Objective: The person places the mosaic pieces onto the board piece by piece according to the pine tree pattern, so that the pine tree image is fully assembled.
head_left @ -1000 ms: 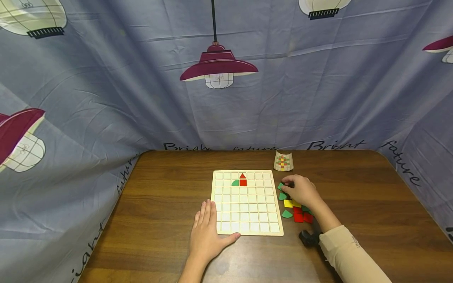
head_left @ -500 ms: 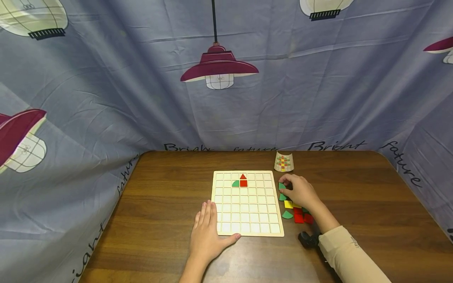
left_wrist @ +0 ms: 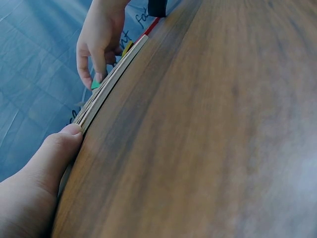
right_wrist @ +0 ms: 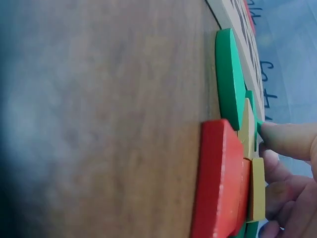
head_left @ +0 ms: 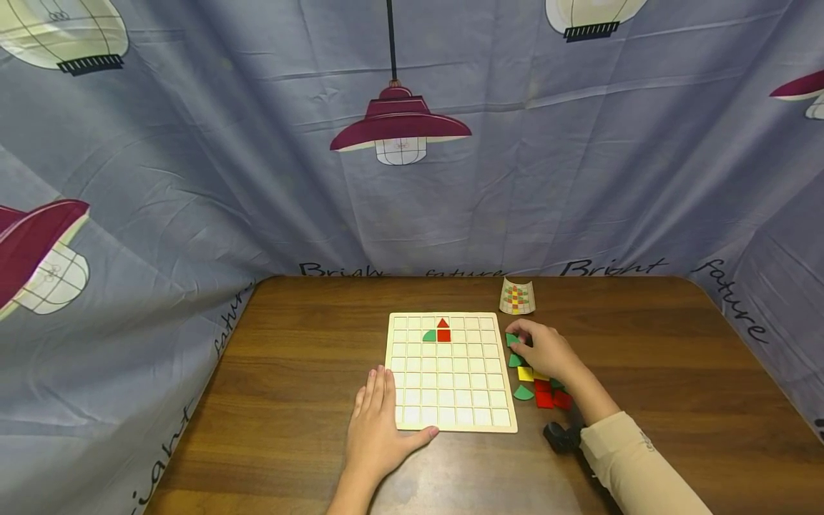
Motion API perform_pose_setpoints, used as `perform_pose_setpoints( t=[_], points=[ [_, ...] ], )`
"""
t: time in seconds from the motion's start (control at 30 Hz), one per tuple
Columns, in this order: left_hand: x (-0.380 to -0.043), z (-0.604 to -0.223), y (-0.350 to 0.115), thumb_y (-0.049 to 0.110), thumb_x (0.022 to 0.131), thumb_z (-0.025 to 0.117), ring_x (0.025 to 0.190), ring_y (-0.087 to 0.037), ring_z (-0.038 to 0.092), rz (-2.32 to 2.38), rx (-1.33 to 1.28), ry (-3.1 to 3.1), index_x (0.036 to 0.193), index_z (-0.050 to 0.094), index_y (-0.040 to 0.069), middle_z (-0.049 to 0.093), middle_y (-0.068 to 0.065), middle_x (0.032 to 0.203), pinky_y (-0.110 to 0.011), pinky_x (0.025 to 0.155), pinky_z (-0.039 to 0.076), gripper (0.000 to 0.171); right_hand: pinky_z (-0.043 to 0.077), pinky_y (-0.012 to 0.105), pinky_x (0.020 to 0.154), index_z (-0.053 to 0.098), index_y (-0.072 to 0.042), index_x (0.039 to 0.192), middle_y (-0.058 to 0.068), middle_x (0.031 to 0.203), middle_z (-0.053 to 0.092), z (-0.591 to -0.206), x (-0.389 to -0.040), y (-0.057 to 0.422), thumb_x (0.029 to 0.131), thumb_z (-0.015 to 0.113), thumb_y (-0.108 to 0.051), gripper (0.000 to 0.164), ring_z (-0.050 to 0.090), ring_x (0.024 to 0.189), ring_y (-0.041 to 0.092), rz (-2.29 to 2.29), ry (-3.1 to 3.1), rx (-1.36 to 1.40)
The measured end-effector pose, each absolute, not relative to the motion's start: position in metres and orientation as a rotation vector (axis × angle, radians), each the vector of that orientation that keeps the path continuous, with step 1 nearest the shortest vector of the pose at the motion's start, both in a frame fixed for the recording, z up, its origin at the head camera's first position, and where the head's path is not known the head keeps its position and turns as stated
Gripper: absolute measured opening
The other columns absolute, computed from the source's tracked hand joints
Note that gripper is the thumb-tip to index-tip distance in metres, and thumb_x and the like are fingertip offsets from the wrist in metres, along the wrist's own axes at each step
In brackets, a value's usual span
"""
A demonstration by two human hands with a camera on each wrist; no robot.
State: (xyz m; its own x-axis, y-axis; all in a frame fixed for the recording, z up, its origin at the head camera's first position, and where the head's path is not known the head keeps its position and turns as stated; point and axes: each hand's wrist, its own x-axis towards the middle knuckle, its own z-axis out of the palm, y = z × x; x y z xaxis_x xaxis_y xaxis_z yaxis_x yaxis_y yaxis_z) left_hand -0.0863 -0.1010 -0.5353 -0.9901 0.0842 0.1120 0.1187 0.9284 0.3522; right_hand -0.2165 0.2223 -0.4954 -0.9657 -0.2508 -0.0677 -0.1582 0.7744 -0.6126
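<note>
A pale gridded board (head_left: 454, 386) lies on the wooden table. In its upper rows sit a red triangle (head_left: 442, 324), a red square (head_left: 443, 335) and a green quarter-circle piece (head_left: 429, 335). My left hand (head_left: 375, 436) rests at the board's lower left corner, fingers straight along the left edge, thumb against the near edge. Just right of the board, my right hand (head_left: 546, 350) pinches a green piece (head_left: 511, 340) between thumb and fingers. Another green quarter-circle (head_left: 516, 361) lies right below it. In the right wrist view a red piece (right_wrist: 215, 183) stands near the camera.
Yellow (head_left: 525, 373), red (head_left: 543, 398) and green (head_left: 523, 393) pieces lie loose by the board's right side, partly under my right forearm. A curved pattern card (head_left: 517, 297) stands at the back. A black object (head_left: 561, 437) is by my right sleeve. A printed curtain (head_left: 412, 214) surrounds the table.
My right hand stays over the green pieces; the one at its fingertips has shifted and turned slightly. The left hand keeps its place on the board.
</note>
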Motion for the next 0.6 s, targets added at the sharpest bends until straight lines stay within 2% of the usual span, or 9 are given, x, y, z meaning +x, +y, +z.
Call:
perform_pose_setpoints(
  t=[0.17,0.33,0.6],
  points=[
    [-0.086,-0.536,-0.101,0.093,0.069,0.049,0.155,-0.028,0.017,-0.55,-0.16,-2.987,0.157,0.023,0.004,0.02,-0.012,0.165,-0.048,0.125,0.02,0.128,0.038,0.027,0.054,0.061,-0.009,0.124,0.005,0.086,0.052,-0.491,-0.218,0.215,0.099,0.06,-0.014,0.026,0.045,0.066,0.017,-1.01,2.779,-0.323],
    [-0.086,-0.537,-0.101,0.093,0.069,0.049,0.154,-0.029,0.019,-0.54,-0.166,-2.962,0.157,0.025,0.003,0.022,-0.013,0.165,-0.049,0.124,0.022,0.127,0.036,0.027,0.054,0.06,-0.006,0.125,0.005,0.083,0.05,-0.485,-0.22,0.2,0.098,0.061,-0.014,0.028,0.041,0.062,0.016,-1.037,2.768,-0.373],
    [-0.087,-0.538,-0.101,0.092,0.069,0.05,0.154,-0.028,0.018,-0.558,-0.158,-2.97,0.157,0.024,0.004,0.021,-0.013,0.165,-0.049,0.124,0.021,0.128,0.04,0.027,0.053,0.06,-0.011,0.129,0.003,0.087,0.057,-0.482,-0.227,0.166,0.098,0.062,-0.019,0.031,0.043,0.056,0.013,-1.018,2.76,-0.422]
  ],
)
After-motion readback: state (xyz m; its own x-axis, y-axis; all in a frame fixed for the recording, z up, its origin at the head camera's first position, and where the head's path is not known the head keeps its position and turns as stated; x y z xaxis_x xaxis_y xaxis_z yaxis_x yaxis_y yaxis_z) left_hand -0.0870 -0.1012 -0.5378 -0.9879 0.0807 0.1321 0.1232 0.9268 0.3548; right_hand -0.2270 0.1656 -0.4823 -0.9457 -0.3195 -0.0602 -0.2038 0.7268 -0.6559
